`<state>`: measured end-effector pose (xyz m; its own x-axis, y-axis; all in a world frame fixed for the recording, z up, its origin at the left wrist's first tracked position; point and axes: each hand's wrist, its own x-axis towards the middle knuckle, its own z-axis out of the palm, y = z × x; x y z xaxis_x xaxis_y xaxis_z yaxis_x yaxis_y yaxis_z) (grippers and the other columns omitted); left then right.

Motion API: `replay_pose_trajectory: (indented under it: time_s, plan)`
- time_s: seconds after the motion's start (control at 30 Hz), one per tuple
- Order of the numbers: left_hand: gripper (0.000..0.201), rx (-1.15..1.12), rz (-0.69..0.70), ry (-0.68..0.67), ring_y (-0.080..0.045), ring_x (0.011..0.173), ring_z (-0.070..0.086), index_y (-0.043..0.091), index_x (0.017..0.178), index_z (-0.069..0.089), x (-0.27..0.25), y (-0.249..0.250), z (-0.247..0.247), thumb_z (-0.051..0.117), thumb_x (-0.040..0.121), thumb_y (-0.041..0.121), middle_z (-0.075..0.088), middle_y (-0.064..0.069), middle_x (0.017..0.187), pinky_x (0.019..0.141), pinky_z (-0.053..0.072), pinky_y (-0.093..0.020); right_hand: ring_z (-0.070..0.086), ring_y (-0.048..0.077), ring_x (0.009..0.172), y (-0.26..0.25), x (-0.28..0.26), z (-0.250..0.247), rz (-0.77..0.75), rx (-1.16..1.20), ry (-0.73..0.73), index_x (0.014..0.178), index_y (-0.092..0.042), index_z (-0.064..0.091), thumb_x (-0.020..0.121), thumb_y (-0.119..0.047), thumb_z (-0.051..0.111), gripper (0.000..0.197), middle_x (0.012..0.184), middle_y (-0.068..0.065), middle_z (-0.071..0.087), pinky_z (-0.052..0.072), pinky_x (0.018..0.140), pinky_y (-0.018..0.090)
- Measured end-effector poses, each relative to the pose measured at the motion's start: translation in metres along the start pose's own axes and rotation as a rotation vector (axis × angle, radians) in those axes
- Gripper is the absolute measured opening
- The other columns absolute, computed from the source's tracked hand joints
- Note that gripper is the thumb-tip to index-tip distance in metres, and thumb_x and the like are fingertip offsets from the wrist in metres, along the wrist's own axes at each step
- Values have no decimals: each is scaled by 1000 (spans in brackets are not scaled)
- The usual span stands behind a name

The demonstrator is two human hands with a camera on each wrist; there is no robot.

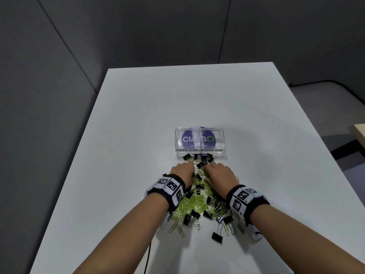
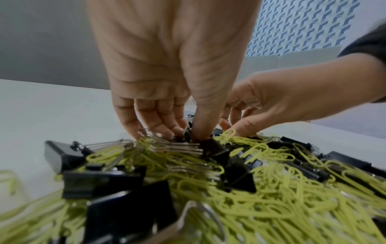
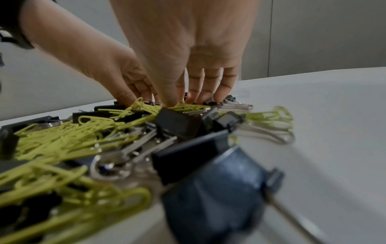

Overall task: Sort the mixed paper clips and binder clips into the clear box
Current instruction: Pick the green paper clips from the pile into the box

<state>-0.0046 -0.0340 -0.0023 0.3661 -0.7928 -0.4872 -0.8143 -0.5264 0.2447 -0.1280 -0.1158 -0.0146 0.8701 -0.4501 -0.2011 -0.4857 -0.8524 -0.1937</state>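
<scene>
Both my hands, left point(image 1: 182, 171) and right point(image 1: 217, 173), dig into the clip pile point(image 1: 199, 202) (green and black). The clear box point(image 1: 200, 143) sits just beyond on the worktop point(image 1: 138, 115).

fingertips point(image 1: 194, 165) buried in clip pile point(image 1: 199, 202), grip unclear

Both forearms reach forward, left hand point(image 1: 182, 171) and right hand point(image 1: 218, 174) fingers pointing down

Yellow-green paper clips point(image 1: 190, 202) mingle with black binder clips point(image 1: 194, 214) – silver-handled – on a white table point(image 1: 138, 125). The clear box point(image 1: 200, 142) at the frame's centre shows a purple disc; wristbands point(image 1: 171, 187) carry black-and-white squares.
</scene>
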Motion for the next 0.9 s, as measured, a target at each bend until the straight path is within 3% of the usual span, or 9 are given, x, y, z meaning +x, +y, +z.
replay_pose_trajectory:
  time_s: [0.13,0.17,0.33,0.53,0.77,0.83,0.9]
  plan:
    - [28,8,-3,-27,-30,108,57,9,119,47,1,-1,-1,51,92,16,60,-11,117,93,44,-39,61,32,78,0,-2,3,0,15,52,86,-7,60,80,-15,68,13,92,12,62,46,65,36]
    - [28,13,1,-30,-30,108,57,10,119,46,1,-2,-1,51,92,17,60,-10,117,93,43,-39,61,33,78,0,-2,4,3,24,51,86,-7,60,81,-14,67,11,92,13,63,45,65,36]
    - [35,27,64,-24,-31,108,56,10,123,43,-4,-4,-3,53,90,18,59,-12,119,90,44,-38,55,30,96,-1,2,4,19,75,14,107,-9,53,93,-14,46,16,107,10,60,41,82,37]
    - [50,-93,92,-7,-32,104,58,14,135,33,-10,-6,-4,50,89,4,59,-16,119,86,48,-39,58,32,94,0,4,1,-1,96,-3,109,-6,56,91,-9,43,22,105,13,62,43,79,36]
    - [42,-106,117,18,-26,111,57,13,135,43,-9,-13,-12,50,94,15,59,-11,124,93,46,-34,57,26,105,5,9,-21,56,308,-80,125,-8,52,96,-16,43,31,127,9,50,47,91,34]
    - [42,-105,137,47,-25,110,58,14,135,44,-9,-14,-14,52,94,19,60,-10,123,92,45,-32,56,23,95,6,11,-27,89,346,-113,117,-5,56,95,-12,42,26,122,12,49,46,87,32]
    - [34,-117,162,76,-25,106,58,12,128,54,-10,-12,-17,51,95,19,59,-10,122,90,45,-29,50,19,82,5,11,-31,137,402,-114,90,-7,58,95,-10,39,19,107,13,49,45,81,32]
